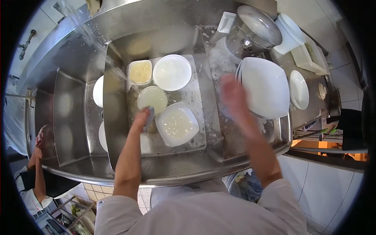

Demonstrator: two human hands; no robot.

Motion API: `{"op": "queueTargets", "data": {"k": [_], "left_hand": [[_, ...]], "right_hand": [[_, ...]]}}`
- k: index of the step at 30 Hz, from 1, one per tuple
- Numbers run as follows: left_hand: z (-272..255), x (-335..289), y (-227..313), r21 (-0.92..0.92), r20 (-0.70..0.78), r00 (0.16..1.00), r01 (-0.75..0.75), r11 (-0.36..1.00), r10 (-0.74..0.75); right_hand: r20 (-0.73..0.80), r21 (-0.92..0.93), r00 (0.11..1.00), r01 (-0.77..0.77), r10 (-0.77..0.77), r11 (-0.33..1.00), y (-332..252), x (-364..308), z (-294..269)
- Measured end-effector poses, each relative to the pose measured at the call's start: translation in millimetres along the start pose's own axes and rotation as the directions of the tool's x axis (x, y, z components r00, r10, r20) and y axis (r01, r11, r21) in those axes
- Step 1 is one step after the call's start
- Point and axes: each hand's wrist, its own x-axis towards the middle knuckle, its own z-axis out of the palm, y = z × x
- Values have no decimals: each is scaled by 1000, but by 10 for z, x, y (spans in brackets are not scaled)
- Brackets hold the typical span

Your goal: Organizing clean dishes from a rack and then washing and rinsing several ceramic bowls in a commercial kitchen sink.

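My left hand [142, 118] is down in the steel sink [117, 152], closed on a grey sponge [150, 115] beside a square white soapy plate [177, 123]. A round bowl of cloudy water [152, 98], a square bowl of yellowish liquid [140, 71] and a round white plate [172, 72] lie behind it in the basin. My right hand [232, 94] is blurred, fingers apart, over the wet drainboard just left of a stack of square white plates [266, 87]. It holds nothing I can see.
A stream of water [94, 43] slants in from the upper left. White plates [98, 91] lean in the left basin. A steel pot with lid [252, 31], a white container [289, 33] and small round plates [299, 89] stand at right. Another person's arm [37, 164] is at far left.
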Motion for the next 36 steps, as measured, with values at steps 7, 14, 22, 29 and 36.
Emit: {"op": "queueTargets", "data": {"k": [7,14,22,29,36], "left_hand": [[971,175,-656,169,167,949,240,956,-268],[802,418,-1181,514,-14,988,140,846,-155],[528,339,-1188,433,219,965,35,901,-143],[1655,-616,725,36,199,843,-515,856,499],[1672,69,1606,812,-118,565,-418,407,817]], "right_hand": [[257,-545,548,-598,796,588,1368,-1521,2107],[422,-535,610,-429,670,728,887,-1283,2237],[819,164,292,-944,493,287,524,-1372,2344],[391,341,705,-708,591,619,-125,-508,1207],[172,643,858,-470,483,605,-489,37,425]]}}
